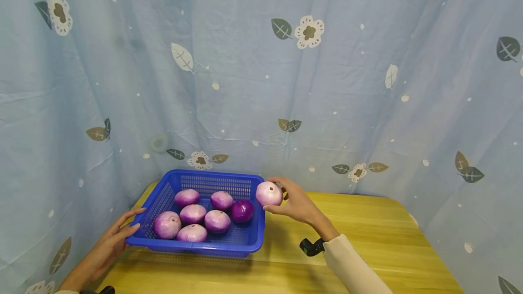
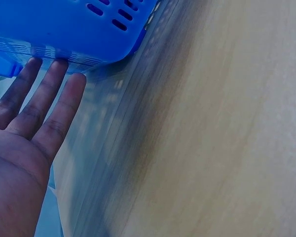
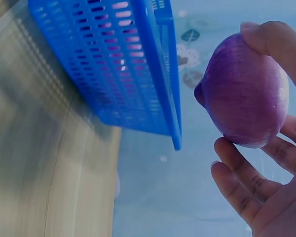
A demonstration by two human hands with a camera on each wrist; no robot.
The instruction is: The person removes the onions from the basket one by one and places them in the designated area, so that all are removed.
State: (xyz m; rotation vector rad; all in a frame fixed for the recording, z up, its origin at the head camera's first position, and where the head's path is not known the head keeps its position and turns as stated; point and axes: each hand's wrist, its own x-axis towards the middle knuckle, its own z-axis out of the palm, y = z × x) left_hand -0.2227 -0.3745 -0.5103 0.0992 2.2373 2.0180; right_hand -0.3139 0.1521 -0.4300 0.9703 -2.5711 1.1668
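Note:
My right hand (image 1: 300,203) holds a purple onion (image 1: 269,193) between thumb and fingers, just beyond the right rim of a blue plastic basket (image 1: 196,247). In the right wrist view the onion (image 3: 246,94) is clear of the basket's slotted side (image 3: 108,54), its pointed end turned toward it. Several more onions (image 1: 217,221) lie inside the basket, one of them a darker purple onion (image 1: 242,211). My left hand (image 1: 108,244) touches the basket's left rim. Its fingers (image 2: 59,113) look straight against the basket wall in the left wrist view.
Under the basket is a yellow wood-grain table (image 1: 359,235), whose surface extends to the right. A light blue curtain (image 1: 253,80) with printed leaves and flowers hangs behind and on both sides. A black wrist device (image 1: 312,247) sits at my right sleeve (image 1: 353,264).

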